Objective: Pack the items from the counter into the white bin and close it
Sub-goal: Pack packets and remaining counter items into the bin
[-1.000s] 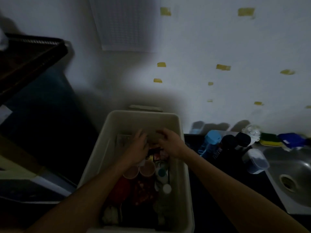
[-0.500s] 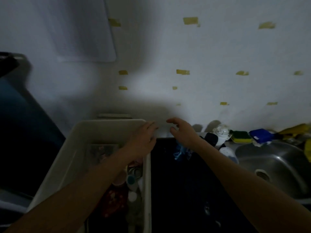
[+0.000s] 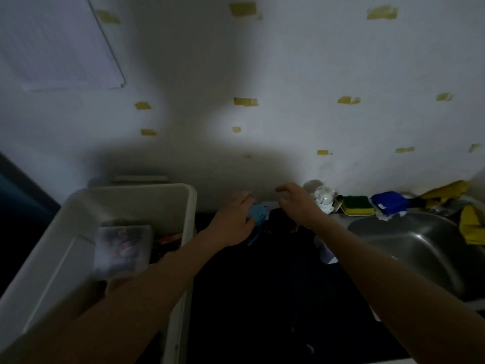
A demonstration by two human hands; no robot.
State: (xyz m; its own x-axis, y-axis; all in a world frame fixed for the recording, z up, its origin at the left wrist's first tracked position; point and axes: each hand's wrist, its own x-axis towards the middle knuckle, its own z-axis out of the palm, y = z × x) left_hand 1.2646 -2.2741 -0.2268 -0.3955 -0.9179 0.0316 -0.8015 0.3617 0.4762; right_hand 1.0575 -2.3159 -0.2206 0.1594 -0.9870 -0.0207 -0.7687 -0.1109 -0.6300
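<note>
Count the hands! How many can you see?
2. The left hand is over a blue lid right of the white bin; the right hand hovers beside it, nearer the sink.

The dark table [image 3: 249, 298] carries the white bin [image 3: 131, 190] at its left end, a blue-lidded container [image 3: 258, 215] near the wall, and a steel sink [image 3: 420, 245] set in at the right. Behind the sink lie a small white jar [image 3: 325, 198], a green-and-yellow sponge [image 3: 358, 204] and a blue pad [image 3: 389, 203]
</note>
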